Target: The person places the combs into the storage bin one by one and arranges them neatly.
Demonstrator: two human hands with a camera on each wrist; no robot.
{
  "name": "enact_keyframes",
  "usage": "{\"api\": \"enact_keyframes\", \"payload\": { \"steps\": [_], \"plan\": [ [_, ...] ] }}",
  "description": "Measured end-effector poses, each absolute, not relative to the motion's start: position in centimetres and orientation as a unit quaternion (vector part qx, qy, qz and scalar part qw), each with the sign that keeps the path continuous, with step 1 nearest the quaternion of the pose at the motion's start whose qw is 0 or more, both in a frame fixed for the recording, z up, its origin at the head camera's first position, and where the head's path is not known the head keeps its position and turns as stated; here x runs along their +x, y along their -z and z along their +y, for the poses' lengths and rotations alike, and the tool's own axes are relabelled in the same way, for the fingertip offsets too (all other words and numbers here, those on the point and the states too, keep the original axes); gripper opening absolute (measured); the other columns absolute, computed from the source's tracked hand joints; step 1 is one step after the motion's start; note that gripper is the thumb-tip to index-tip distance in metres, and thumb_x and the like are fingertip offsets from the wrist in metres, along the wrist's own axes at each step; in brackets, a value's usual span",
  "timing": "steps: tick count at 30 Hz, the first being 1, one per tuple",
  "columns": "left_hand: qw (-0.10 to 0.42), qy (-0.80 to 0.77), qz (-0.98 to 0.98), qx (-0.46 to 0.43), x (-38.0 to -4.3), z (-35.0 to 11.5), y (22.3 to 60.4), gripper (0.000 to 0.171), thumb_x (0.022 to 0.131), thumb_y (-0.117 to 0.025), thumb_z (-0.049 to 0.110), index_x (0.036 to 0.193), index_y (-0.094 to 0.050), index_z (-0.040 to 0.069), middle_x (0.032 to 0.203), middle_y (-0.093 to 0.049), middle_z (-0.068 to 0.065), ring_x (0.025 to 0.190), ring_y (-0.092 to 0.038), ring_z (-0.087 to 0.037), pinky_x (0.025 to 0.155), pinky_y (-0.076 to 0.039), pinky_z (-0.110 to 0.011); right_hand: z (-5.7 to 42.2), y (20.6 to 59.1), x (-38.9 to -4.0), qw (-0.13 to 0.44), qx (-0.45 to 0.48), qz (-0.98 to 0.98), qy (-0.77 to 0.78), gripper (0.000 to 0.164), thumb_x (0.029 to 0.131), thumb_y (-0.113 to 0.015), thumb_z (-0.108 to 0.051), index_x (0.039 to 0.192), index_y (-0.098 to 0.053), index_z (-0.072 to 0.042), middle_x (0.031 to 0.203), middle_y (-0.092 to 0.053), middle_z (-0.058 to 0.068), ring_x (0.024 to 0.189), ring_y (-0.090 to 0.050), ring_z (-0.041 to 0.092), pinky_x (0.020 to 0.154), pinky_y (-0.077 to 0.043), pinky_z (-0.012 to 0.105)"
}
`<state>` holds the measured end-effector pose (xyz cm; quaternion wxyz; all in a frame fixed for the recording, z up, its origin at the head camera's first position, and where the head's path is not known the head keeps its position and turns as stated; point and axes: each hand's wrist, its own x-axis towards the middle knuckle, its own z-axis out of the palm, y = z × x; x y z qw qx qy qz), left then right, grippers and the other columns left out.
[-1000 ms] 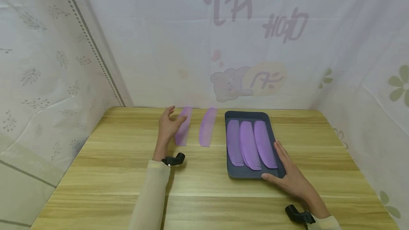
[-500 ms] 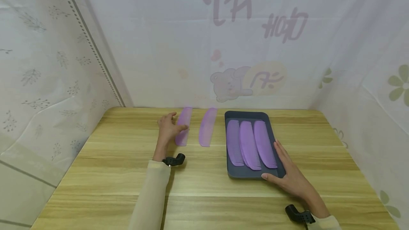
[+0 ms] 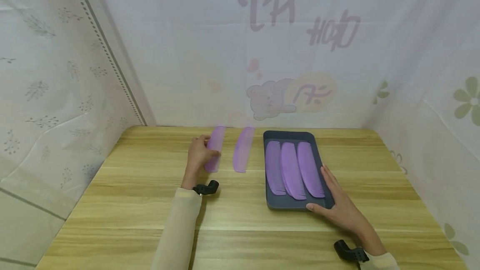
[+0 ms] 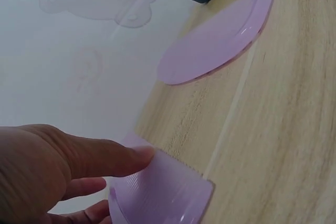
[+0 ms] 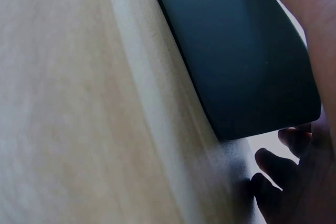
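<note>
My left hand (image 3: 197, 155) pinches a translucent purple comb (image 3: 215, 149) lying at the far left of the table. In the left wrist view its thumb presses on the comb's toothed part (image 4: 163, 187), while the other fingers lie by the curved back. A second purple comb (image 3: 243, 149) lies just to the right, untouched. Several purple combs (image 3: 292, 170) rest side by side, lengthwise, in a dark grey tray (image 3: 286, 208). My right hand (image 3: 343, 209) holds the tray's near right corner, thumb at the near rim and fingers along the right side.
The wooden table (image 3: 232, 224) meets a printed white cloth (image 3: 187, 74) at its back edge, where both loose combs lie close. More cloth hangs on the left and right. Black wrist cameras sit on both wrists.
My left hand has come down onto the left comb, and its thumb and fingers have drawn together on it. My right hand and the tray look unmoved.
</note>
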<state>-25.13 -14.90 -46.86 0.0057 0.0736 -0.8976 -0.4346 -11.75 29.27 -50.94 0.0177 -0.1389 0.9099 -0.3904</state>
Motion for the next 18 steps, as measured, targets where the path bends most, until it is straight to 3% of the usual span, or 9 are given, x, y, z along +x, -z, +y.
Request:
{"api": "enact_keyframes", "payload": {
  "steps": [10, 13, 18],
  "plan": [
    [0.003, 0.424, -0.902, 0.08, -25.0, -15.0, 46.6, 0.077, 0.077, -0.077, 0.003, 0.148, -0.046, -0.003, 0.139, -0.058, -0.031, 0.124, -0.059, -0.046, 0.098, -0.057, -0.053, 29.2, 50.9, -11.8, 0.014, -0.141, 0.91, 0.389, 0.116, 0.084, -0.084, -0.04, 0.167, -0.004, -0.023, 0.175, -0.001, 0.008, 0.157, -0.008, 0.047, 0.108, -0.022, 0.083],
    [-0.009, 0.434, -0.897, 0.084, -24.9, -15.4, 46.5, 0.075, 0.078, -0.073, 0.002, 0.148, -0.047, -0.001, 0.13, -0.065, -0.029, 0.115, -0.065, -0.043, 0.092, -0.059, -0.049, 29.2, 50.9, -11.7, 0.012, -0.141, 0.91, 0.39, 0.116, 0.084, -0.085, -0.04, 0.167, -0.005, -0.023, 0.175, -0.001, 0.008, 0.157, -0.008, 0.047, 0.108, -0.022, 0.083],
    [-0.037, 0.46, -0.883, 0.084, -24.9, -15.9, 46.2, 0.07, 0.081, -0.063, 0.0, 0.149, -0.046, -0.002, 0.12, -0.064, -0.028, 0.1, -0.066, -0.034, 0.076, -0.059, -0.034, 29.1, 50.8, -11.6, 0.013, -0.139, 0.91, 0.392, 0.117, 0.083, -0.085, -0.04, 0.167, -0.005, -0.023, 0.175, -0.001, 0.008, 0.158, -0.008, 0.046, 0.108, -0.022, 0.083]
  ]
}}
